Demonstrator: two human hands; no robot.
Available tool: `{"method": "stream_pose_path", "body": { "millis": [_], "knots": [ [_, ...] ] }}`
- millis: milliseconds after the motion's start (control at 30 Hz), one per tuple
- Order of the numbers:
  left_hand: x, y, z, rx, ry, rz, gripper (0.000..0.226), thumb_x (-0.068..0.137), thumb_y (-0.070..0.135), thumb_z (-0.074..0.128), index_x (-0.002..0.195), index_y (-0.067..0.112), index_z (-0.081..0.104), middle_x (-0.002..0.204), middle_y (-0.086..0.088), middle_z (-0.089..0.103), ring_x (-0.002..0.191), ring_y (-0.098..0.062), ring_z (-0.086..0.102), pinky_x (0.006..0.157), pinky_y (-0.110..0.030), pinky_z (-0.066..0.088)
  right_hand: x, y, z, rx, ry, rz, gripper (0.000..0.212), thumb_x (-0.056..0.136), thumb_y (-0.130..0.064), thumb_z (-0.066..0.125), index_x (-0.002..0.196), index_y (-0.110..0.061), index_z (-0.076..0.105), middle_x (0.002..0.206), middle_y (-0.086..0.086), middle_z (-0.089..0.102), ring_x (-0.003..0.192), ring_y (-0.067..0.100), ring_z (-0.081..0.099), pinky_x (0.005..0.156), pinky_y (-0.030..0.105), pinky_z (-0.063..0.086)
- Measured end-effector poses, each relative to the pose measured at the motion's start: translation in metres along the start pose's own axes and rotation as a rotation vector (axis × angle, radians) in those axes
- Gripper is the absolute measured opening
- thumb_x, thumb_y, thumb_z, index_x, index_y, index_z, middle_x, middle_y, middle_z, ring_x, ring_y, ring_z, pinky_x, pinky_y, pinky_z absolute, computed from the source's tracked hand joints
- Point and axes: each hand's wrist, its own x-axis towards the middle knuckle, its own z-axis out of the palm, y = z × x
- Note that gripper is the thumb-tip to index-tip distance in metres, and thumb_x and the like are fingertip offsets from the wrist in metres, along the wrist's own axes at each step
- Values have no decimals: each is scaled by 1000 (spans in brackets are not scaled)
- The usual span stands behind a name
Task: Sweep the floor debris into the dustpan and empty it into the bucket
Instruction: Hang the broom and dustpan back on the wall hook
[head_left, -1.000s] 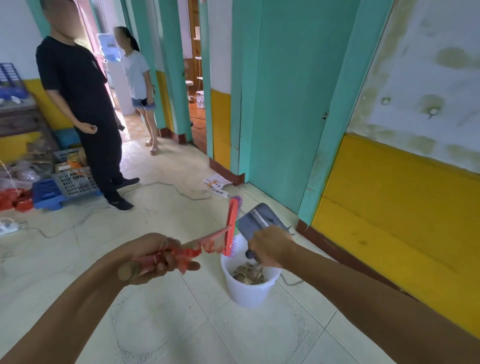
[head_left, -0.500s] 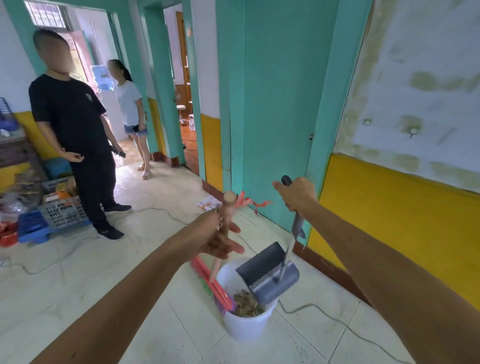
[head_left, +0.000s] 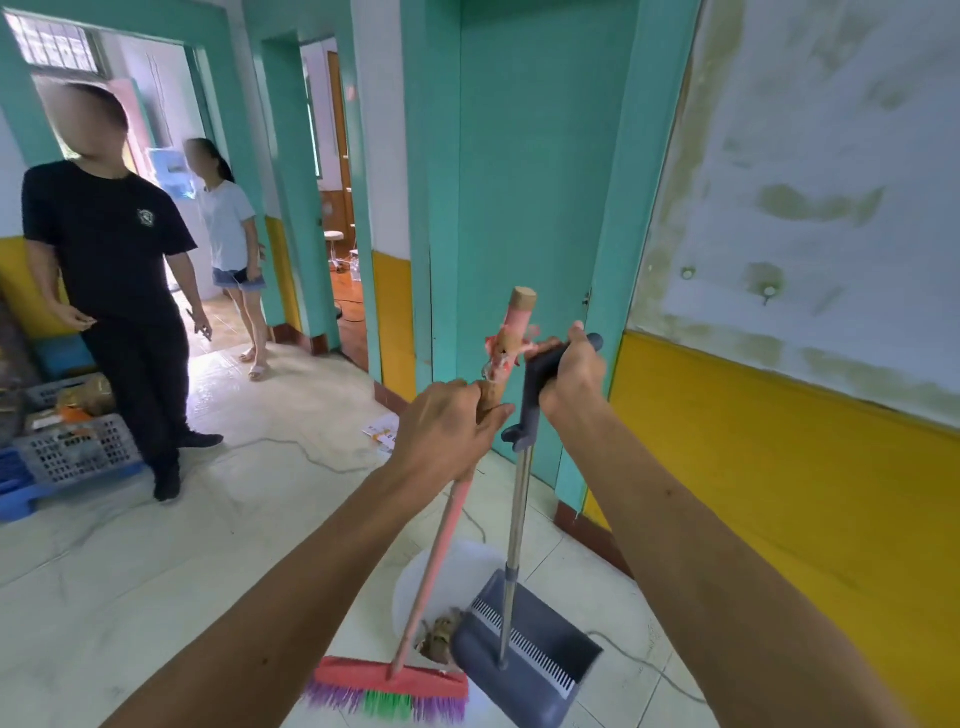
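Over the white bucket (head_left: 415, 582) on the tiled floor, seen from the head camera, the left hand (head_left: 447, 431) is wrapped closed around the broom (head_left: 441, 540) handle, and the right hand (head_left: 571, 374) is fisted on the grip of the grey dustpan (head_left: 530, 660), whose pan hangs across the bucket's near rim with brownish debris (head_left: 441, 631) visible inside. To empty it well, I judge the pan's mouth should be tipped fully inside the rim and shaken gently, keeping the broom head clear so nothing spills onto the floor.
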Motion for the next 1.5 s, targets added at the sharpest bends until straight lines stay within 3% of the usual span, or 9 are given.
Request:
{"method": "stream_pose_path", "body": {
  "millis": [100, 467, 567, 800, 900, 967, 1067, 1300, 1500],
  "knots": [
    [0, 15, 12, -438, -76, -10, 29, 94, 38, 57, 91, 10, 62, 99, 0, 51, 83, -17, 61, 70, -35, 55, -9, -5, 7, 17, -5, -7, 42, 102, -33, 53, 67, -10, 47, 43, 1, 49, 41, 19, 55, 59, 33, 57],
    [1, 55, 31, -1103, 110, -101, 17, 93, 29, 62, 103, 15, 61, 68, 18, 70, 63, 4, 68, 58, -9, 53, -22, -46, 23, 114, -78, 115, 26, 105, -27, 46, 85, -11, 44, 64, 5, 47, 47, 14, 45, 41, 23, 45],
    [9, 59, 36, -1095, 10, -230, 32, 81, 33, 72, 91, 3, 68, 64, 1, 71, 59, -9, 71, 71, -31, 64, -18, -45, 17, 37, -33, 139, 25, 103, -30, 50, 86, -11, 49, 70, 5, 54, 57, 15, 53, 60, 26, 48],
    [4, 68, 58, -964, -4, -259, 26, 82, 28, 70, 63, 12, 62, 49, 3, 58, 42, -5, 55, 50, -17, 52, -12, -40, 0, -141, -98, 147, 20, 106, -21, 43, 116, -5, 48, 110, 19, 61, 108, 32, 66, 96, 45, 52],
    [4, 71, 64, -991, -1, -259, 33, 83, 30, 71, 56, 14, 60, 42, 5, 57, 38, -5, 55, 46, -13, 48, -22, -44, -17, -650, 30, -161, 34, 101, -16, 51, 131, -2, 43, 137, 22, 47, 115, 32, 54, 100, 43, 48],
    [7, 71, 66, -1021, 11, -266, 36, 82, 35, 71, 59, 10, 61, 44, 4, 56, 39, -8, 55, 44, -15, 47, -34, -48, -41, -1031, 61, -744, 50, 95, -20, 57, 139, -5, 39, 141, 18, 35, 125, 31, 40, 105, 38, 38],
    [14, 76, 68, -1005, 20, -235, 33, 84, 34, 68, 60, 14, 60, 45, 6, 56, 42, -7, 53, 43, -16, 44, -54, -52, -70, -1286, -283, -1294, 66, 80, -28, 71, 136, -10, 42, 134, 14, 38, 126, 26, 37, 106, 32, 36],
    [29, 109, 89, -1015, 40, -132, 28, 79, 31, 60, 88, 6, 68, 73, -16, 72, 75, -35, 70, 61, -50, 57, -31, -51, -69, -1315, -108, -1260, 57, 75, -34, 85, 118, -20, 49, 97, -5, 70, 93, 14, 61, 72, 31, 57],
    [52, 146, 124, -1051, -1, -129, 27, 70, 43, 56, 75, 18, 65, 64, -8, 67, 53, -3, 53, 47, -20, 43, 4, -71, -84, -953, 127, -1245, 24, 78, -32, 85, 87, -15, 71, 72, -13, 72, 67, -3, 68, 60, 10, 53]
  ]
}}
